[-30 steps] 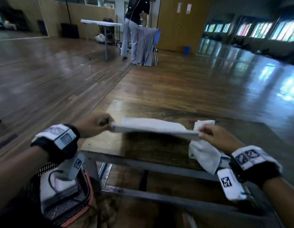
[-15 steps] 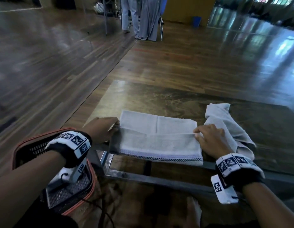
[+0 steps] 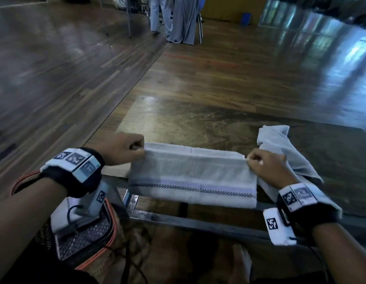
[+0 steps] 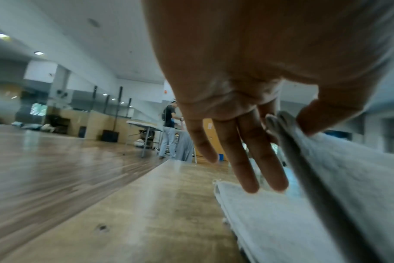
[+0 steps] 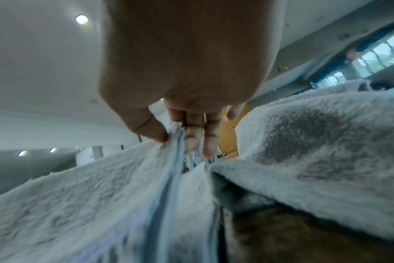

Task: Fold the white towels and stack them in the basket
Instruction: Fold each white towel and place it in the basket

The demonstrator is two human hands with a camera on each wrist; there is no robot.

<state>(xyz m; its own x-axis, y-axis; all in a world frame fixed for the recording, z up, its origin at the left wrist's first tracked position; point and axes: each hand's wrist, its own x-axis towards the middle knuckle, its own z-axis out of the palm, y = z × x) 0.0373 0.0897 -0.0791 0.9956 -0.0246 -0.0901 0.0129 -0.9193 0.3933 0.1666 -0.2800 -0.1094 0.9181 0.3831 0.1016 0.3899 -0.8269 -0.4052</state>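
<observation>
A white towel (image 3: 192, 173) with a lilac stripe and dark checked band lies across the near edge of the wooden table (image 3: 198, 119), its lower half hanging over the front. My left hand (image 3: 135, 149) pinches its upper left corner; in the left wrist view the thumb and forefinger of that hand (image 4: 281, 122) clamp the doubled towel edge (image 4: 326, 178). My right hand (image 3: 252, 160) pinches the upper right corner, and the right wrist view shows this hand (image 5: 175, 131) holding the towel (image 5: 101, 195). A second, crumpled towel (image 3: 280, 148) lies to the right. The basket (image 3: 85, 238) sits on the floor at lower left.
The basket has an orange rim and dark mesh walls, with my left wrist unit and its cable hanging in front of it. A metal table frame (image 3: 188, 220) runs below the tabletop. A person (image 3: 157, 13) stands by a draped chair far across the wooden floor.
The towel went from held taut in the air to laid on the table. Both hands have since lifted and drawn its folded edge toward the near side.
</observation>
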